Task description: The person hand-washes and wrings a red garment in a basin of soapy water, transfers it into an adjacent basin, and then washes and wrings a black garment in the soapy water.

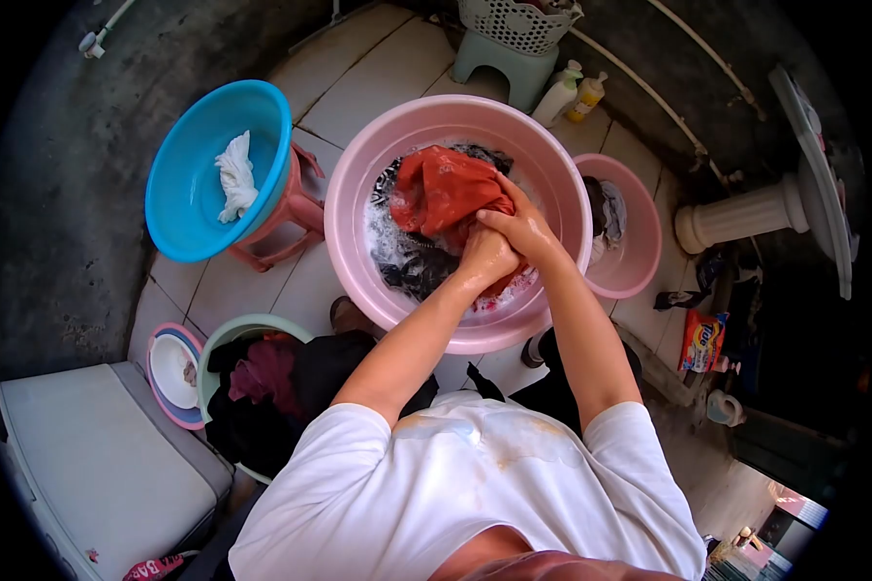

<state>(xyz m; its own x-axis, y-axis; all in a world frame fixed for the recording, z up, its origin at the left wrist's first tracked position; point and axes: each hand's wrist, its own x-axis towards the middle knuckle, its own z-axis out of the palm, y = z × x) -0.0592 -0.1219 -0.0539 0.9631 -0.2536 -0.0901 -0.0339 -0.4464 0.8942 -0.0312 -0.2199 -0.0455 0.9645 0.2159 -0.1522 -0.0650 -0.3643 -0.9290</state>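
Note:
A large pink basin [347, 257] holds soapy water and wet laundry. Both my hands are closed on a red garment [446, 189] above the suds. My left hand [489, 256] is a fist around its lower part, pressed against my right hand [526, 227]. The right hand's fingers wrap over the cloth's right side, and some fingertips are hidden in the folds. Dark patterned cloth [415, 271] lies in the foamy water under the red garment. The kind of garment cannot be made out.
To the left, a blue basin [179, 208] with white cloth [234, 177] stands on a red stool [291, 213]. A smaller pink basin [639, 266] with cloth is at the right. A green tub [213, 358] holds dark clothes. Bottles [559, 94], a pedestal sink [741, 215] and a detergent bag [704, 341] are around.

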